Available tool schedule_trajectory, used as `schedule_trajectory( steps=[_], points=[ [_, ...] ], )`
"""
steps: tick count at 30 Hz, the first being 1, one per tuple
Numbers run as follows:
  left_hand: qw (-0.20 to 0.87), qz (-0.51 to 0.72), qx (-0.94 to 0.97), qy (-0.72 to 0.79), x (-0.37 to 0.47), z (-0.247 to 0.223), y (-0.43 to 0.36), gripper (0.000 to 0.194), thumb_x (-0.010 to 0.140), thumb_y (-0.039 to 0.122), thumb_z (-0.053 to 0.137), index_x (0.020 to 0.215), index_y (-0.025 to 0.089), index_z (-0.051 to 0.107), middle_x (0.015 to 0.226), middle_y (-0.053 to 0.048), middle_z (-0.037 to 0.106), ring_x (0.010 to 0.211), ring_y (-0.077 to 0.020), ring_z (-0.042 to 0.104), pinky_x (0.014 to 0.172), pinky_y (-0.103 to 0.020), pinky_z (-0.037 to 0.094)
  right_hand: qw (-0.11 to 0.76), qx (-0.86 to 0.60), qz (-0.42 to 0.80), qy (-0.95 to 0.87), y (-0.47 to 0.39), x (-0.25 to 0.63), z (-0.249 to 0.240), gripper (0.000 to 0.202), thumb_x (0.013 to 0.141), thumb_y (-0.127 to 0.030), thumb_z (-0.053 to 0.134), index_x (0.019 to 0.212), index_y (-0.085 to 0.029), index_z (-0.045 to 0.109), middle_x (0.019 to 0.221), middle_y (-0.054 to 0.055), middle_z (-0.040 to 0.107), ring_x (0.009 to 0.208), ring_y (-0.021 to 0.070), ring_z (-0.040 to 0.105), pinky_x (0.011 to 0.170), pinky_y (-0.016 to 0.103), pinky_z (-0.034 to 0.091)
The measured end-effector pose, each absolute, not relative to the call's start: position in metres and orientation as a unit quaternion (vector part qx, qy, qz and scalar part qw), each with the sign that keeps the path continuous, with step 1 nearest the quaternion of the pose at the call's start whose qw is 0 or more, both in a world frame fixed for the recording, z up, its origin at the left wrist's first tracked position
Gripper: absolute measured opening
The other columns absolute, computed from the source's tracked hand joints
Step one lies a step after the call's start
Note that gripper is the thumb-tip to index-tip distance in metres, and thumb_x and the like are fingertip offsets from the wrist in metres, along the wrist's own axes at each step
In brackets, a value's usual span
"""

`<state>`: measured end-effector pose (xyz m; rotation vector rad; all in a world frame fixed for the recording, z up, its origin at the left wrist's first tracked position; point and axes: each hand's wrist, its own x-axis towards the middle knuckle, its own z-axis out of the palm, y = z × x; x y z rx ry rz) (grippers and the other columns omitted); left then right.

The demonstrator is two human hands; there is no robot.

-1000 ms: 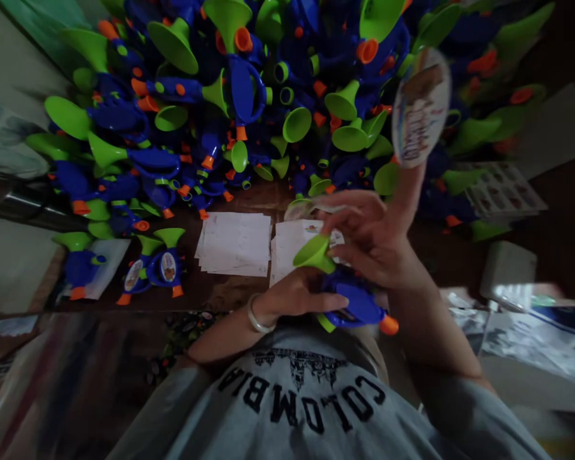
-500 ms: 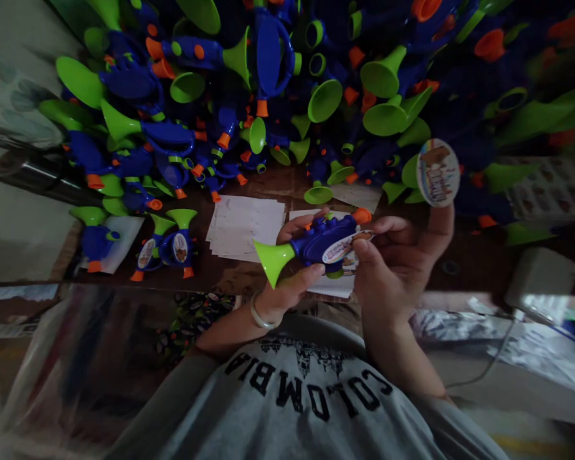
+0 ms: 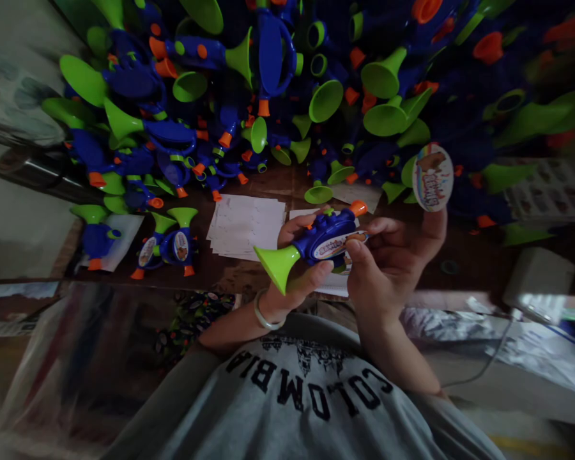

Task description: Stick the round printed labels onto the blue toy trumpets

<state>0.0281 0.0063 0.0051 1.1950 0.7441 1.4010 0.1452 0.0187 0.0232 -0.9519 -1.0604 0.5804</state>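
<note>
My left hand [image 3: 304, 275] is closed around a blue toy trumpet [image 3: 335, 225] with a green bell [image 3: 278, 262] and an orange mouthpiece [image 3: 358, 207]. An oval printed sticker [image 3: 329, 246] lies along the trumpet's side. At the sticker's right end, the thumb and fingers of my right hand [image 3: 388, 265] are closed together, the thumb against its face. A second oval sticker [image 3: 432, 177] clings to a raised finger of that hand. Below the trumpet, white sheets [image 3: 333, 285] are partly hidden by my hands.
Many toy trumpets [image 3: 271, 57] are heaped along the back of the brown table [image 3: 239, 275]. Two stickered trumpets [image 3: 182, 246] lie at the left, beside another trumpet [image 3: 96, 233]. A stack of white sheets [image 3: 246, 223] lies left of my hands, and a white box with a cable [image 3: 539, 284] sits right.
The sticker's right end has come down against the trumpet's side. The trumpet has tilted, mouthpiece up and bell lower. My right hand has shifted slightly left.
</note>
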Motion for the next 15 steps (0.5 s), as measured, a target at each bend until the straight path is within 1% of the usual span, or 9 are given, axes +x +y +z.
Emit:
schedule_trajectory(
  steps=[2,5,8,11,13,15],
  points=[
    [0.542,0.596,0.505,0.310,0.0292,0.0055,0.0074,0.064,0.094,0.055,0.075,0.145,0.033,0.043,0.167,-0.011,0.052,0.154,-0.0315,0.056,0.128,-0.053,0.052,0.717,-0.432,0.250,-0.487,0.0190,0.1447,0.0245,0.087,0.087,-0.034,0.082,0.156,-0.062,0.037,0.103,-0.001,0.060,0.076,0.0170,0.065,0.066,0.030,0.062],
    [0.535,0.594,0.507,0.321,0.0305,0.0064,0.0089,0.067,0.092,0.060,0.076,0.144,0.032,0.043,0.167,-0.012,0.052,0.151,-0.0321,0.058,0.126,-0.053,0.053,0.711,-0.438,0.234,-0.498,0.0200,0.1447,0.0251,0.084,0.088,-0.037,0.081,0.156,-0.062,0.037,0.102,-0.001,0.060,0.075,0.0180,0.065,0.065,0.032,0.063],
    [0.543,0.596,0.502,0.314,0.0315,0.0069,0.0099,0.065,0.094,0.058,0.075,0.144,0.033,0.043,0.168,-0.011,0.050,0.151,-0.0320,0.058,0.127,-0.054,0.052,0.724,-0.431,0.244,-0.481,0.0210,0.1444,0.0246,0.086,0.084,-0.037,0.084,0.154,-0.062,0.040,0.100,-0.002,0.060,0.073,0.0176,0.064,0.063,0.031,0.063],
    [0.542,0.601,0.501,0.306,0.0318,0.0056,0.0102,0.060,0.096,0.056,0.072,0.144,0.035,0.043,0.167,-0.010,0.050,0.151,-0.0311,0.058,0.128,-0.054,0.050,0.734,-0.424,0.256,-0.466,0.0210,0.1433,0.0244,0.088,0.081,-0.032,0.086,0.152,-0.060,0.043,0.100,-0.002,0.061,0.074,0.0160,0.064,0.066,0.030,0.065],
    [0.520,0.601,0.511,0.327,0.0312,0.0038,0.0096,0.057,0.099,0.059,0.066,0.145,0.037,0.042,0.165,-0.008,0.051,0.152,-0.0307,0.058,0.128,-0.055,0.050,0.737,-0.421,0.256,-0.462,0.0205,0.1422,0.0248,0.088,0.081,-0.030,0.086,0.153,-0.059,0.045,0.101,-0.002,0.062,0.077,0.0155,0.065,0.069,0.029,0.066],
    [0.484,0.569,0.555,0.366,0.0305,0.0020,0.0084,0.055,0.105,0.063,0.053,0.151,0.041,0.034,0.168,-0.007,0.048,0.152,-0.0296,0.056,0.125,-0.053,0.054,0.739,-0.420,0.240,-0.469,0.0205,0.1411,0.0257,0.086,0.082,-0.029,0.086,0.153,-0.058,0.046,0.101,-0.002,0.062,0.078,0.0165,0.066,0.069,0.030,0.067]
  ],
)
